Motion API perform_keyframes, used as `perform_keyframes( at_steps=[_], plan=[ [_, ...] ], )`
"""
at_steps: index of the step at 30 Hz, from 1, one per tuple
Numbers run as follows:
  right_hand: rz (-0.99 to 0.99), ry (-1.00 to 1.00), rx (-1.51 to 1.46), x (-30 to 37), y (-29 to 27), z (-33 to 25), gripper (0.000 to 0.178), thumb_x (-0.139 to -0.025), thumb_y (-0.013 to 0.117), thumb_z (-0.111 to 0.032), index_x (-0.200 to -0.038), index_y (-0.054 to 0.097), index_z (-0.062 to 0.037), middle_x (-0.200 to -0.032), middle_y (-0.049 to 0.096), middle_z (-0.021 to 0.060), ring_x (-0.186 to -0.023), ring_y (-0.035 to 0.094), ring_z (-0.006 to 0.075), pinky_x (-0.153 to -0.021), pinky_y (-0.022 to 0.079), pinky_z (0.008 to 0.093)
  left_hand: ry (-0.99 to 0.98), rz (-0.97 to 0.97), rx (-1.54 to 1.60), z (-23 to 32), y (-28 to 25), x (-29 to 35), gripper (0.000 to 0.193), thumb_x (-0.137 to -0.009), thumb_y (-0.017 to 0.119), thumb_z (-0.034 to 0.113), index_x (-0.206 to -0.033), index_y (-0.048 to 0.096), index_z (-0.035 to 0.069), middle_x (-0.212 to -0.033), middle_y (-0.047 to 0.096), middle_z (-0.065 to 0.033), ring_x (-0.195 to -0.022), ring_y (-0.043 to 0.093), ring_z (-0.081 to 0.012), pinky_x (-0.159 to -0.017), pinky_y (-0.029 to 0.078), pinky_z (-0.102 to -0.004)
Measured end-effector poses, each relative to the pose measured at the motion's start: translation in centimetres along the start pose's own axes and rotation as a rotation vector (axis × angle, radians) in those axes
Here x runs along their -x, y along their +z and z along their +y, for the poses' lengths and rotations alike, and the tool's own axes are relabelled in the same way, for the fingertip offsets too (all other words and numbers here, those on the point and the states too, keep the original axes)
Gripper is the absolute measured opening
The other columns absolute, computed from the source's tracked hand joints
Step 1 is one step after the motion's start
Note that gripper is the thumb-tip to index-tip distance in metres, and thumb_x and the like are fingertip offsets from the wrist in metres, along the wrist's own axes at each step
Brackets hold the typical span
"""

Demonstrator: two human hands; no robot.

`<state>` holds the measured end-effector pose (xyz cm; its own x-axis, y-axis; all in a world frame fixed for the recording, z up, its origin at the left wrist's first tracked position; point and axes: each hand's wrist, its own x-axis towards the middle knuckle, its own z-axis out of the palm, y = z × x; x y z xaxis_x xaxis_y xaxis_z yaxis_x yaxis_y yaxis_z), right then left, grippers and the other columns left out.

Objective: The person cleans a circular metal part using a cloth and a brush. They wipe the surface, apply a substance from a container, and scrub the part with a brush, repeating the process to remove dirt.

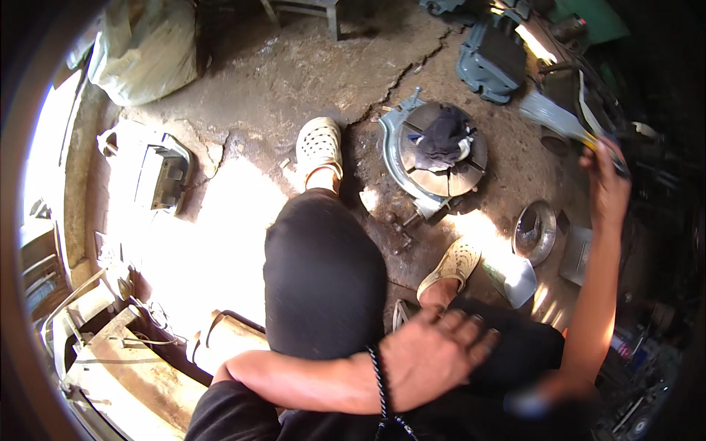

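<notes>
My left hand (434,356) lies across my right thigh, back upward, its fingers stretched and slightly spread with nothing in them. A braided black cord circles that wrist. Off to the right, my raised right hand (607,180) is closed on a tool with a yellow and black handle (590,140). A broad pale grey, blurred shape seems to extend from the handle; its exact kind is unclear. Beyond my feet, a slotted round rotary table (441,181) with a grey-blue base rests on the floor. A crumpled dark cloth (443,137) lies on its top, apart from both hands.
A shallow round metal dish (535,232) and a shiny flat sheet (513,281) lie near my right foot. Grey-blue castings (489,65) stand at the far right. Left are a metal part (170,175) and a large pale sack (145,51). A crack crosses the floor.
</notes>
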<state>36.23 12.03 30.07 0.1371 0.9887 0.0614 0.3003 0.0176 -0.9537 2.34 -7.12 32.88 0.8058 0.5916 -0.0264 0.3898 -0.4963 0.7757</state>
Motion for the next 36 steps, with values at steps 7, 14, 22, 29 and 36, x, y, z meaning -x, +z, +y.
perform_keyframes(
  at_steps=[7, 14, 22, 29, 36],
  plan=[
    [-0.418, 0.013, 0.347, -10.6, 21.3, 7.1, 0.030, -0.082, 0.080, -0.019, -0.104, 0.070, -0.0019, -0.083, 0.069, 0.0033, -0.068, 0.061, 0.0069, -0.063, 0.050, 0.0233, -0.149, 0.243, 0.526, -4.6, -3.2, -0.3, 0.050, -0.083, 0.065, 0.024, -0.132, 0.057, 0.016, -0.129, 0.057, -0.0085, -0.119, 0.056, -0.0233, -0.097, 0.044, -0.0410],
    [-0.590, -0.233, 0.787, -12.9, 28.0, 10.4, 0.022, -0.080, 0.080, -0.015, -0.093, 0.070, -0.0002, -0.074, 0.069, 0.0136, -0.067, 0.064, 0.0100, -0.061, 0.050, 0.0293, -0.078, 0.353, 0.891, -7.1, -5.8, -0.3, 0.039, -0.086, 0.057, 0.023, -0.124, 0.059, 0.013, -0.116, 0.058, -0.0070, -0.115, 0.054, -0.0250, -0.099, 0.038, -0.0451],
    [-0.617, -0.238, 0.876, -13.2, 29.2, 12.8, 0.024, -0.079, 0.081, -0.019, -0.089, 0.068, -0.0001, -0.059, 0.059, 0.0140, -0.048, 0.052, 0.0145, -0.051, 0.043, 0.0306, -0.028, 0.376, 0.937, -8.6, -7.4, -0.9, 0.042, -0.085, 0.052, 0.031, -0.121, 0.059, 0.011, -0.113, 0.060, -0.0090, -0.112, 0.056, -0.0274, -0.095, 0.040, -0.0454],
    [-0.359, -0.347, 0.718, -16.3, 27.8, 13.1, 0.025, -0.080, 0.080, -0.023, -0.087, 0.069, -0.0011, -0.059, 0.062, 0.0114, -0.049, 0.057, 0.0174, -0.052, 0.045, 0.0316, -0.001, 0.387, 0.989, -9.1, -7.8, -0.8, 0.045, -0.084, 0.052, 0.037, -0.120, 0.059, 0.010, -0.111, 0.060, -0.0085, -0.110, 0.056, -0.0268, -0.093, 0.040, -0.0448],
    [-0.494, -0.191, 0.750, -13.8, 28.9, 14.2, 0.026, -0.080, 0.079, -0.024, -0.086, 0.070, -0.0011, -0.071, 0.068, 0.0102, -0.067, 0.063, 0.0143, -0.067, 0.049, 0.0295, 0.044, 0.370, 0.960, -9.1, -7.5, -1.0, 0.047, -0.083, 0.052, 0.040, -0.120, 0.059, 0.011, -0.112, 0.059, -0.0077, -0.111, 0.056, -0.0264, -0.093, 0.040, -0.0449]
  ],
)
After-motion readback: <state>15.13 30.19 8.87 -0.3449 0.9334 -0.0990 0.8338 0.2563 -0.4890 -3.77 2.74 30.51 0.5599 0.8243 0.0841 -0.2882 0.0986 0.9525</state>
